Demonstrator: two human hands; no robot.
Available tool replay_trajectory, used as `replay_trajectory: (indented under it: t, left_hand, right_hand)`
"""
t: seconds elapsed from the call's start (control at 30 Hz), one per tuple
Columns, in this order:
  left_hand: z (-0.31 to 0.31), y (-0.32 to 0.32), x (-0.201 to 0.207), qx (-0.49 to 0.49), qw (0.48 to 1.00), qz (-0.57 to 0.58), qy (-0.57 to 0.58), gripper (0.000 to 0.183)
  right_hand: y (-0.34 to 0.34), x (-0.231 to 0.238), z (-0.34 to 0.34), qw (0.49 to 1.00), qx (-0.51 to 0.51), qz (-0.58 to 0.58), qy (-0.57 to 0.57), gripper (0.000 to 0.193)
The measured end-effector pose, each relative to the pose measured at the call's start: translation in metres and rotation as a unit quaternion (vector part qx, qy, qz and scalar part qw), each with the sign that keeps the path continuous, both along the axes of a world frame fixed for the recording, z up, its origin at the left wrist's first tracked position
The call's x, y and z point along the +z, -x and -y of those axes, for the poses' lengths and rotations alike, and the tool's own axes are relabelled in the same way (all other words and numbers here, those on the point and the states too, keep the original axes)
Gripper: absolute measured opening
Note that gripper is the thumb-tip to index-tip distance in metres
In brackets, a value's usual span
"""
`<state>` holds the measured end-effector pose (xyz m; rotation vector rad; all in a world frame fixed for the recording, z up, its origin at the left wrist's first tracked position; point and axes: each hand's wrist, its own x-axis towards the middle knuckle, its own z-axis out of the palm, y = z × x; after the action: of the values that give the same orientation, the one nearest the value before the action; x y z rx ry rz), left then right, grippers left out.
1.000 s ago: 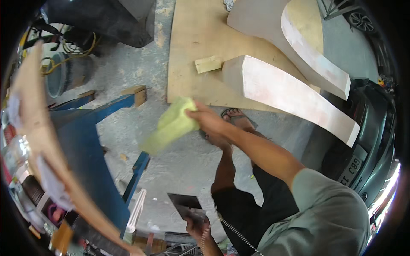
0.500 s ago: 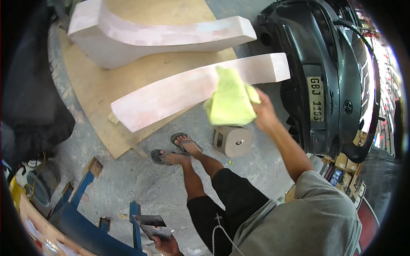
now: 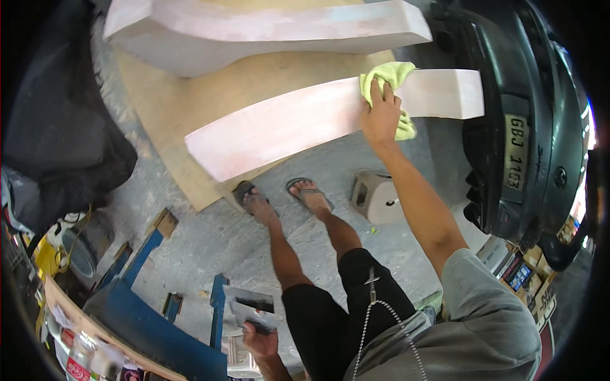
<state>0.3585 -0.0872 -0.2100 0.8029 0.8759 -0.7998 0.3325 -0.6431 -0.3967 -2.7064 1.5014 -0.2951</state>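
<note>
My right hand [image 3: 381,120] presses a yellow-green cloth [image 3: 395,73] onto the top of a long, curved, pale pink and white panel [image 3: 286,127]. Part of the cloth hangs over the panel's near edge. Low by my left leg, my left hand [image 3: 259,343] grips a flat, grey, shiny rectangular plate [image 3: 251,308]; its exact kind I cannot make out. Beyond the panel lies a second curved pale piece [image 3: 254,28], apart from the cloth.
A tan board [image 3: 152,117] lies under the pale pieces. The rear of a dark car [image 3: 540,140] stands at the right. Near my feet is a beige stool [image 3: 381,198]. A blue metal frame [image 3: 152,317] and a black covered shape [image 3: 57,120] are at the left.
My right hand has brought the cloth from above the panel down onto it, further right. My feet have moved apart. The plate stays in my left hand.
</note>
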Motion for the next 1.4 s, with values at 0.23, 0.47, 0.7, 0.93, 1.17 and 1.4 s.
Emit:
replay_trajectory:
  t: [0.23,0.47,0.7,0.93,1.17,1.4]
  left_hand:
    - [-0.023,-0.019,0.000,0.001,0.999,-0.016,-0.033,0.063]
    - [-0.061,-0.046,0.005,0.000,0.996,-0.004,-0.093,0.057]
    - [-0.091,-0.062,0.002,0.034,0.999,-0.009,-0.025,0.054]
    - [-0.058,-0.071,-0.028,0.036,0.998,-0.050,0.034,0.048]
    - [-0.100,-0.060,-0.033,0.056,0.996,-0.074,0.008,0.047]
    - [-0.090,-0.090,-0.033,-0.032,0.999,-0.015,0.016,0.047]
  right_hand:
    - [-0.129,0.014,-0.167,0.986,0.155,0.001,-0.054,0.069]
    - [-0.283,0.092,-0.325,0.706,0.302,0.152,-0.623,0.050]
    - [-0.175,0.140,-0.194,0.844,0.038,0.284,-0.454,0.051]
    - [-0.025,0.036,-0.029,0.978,-0.089,0.092,-0.164,0.057]
    - [-0.165,0.003,-0.176,0.996,0.092,0.004,-0.010,0.067]
    - [-0.290,0.055,-0.349,0.783,0.332,0.099,-0.517,0.059]
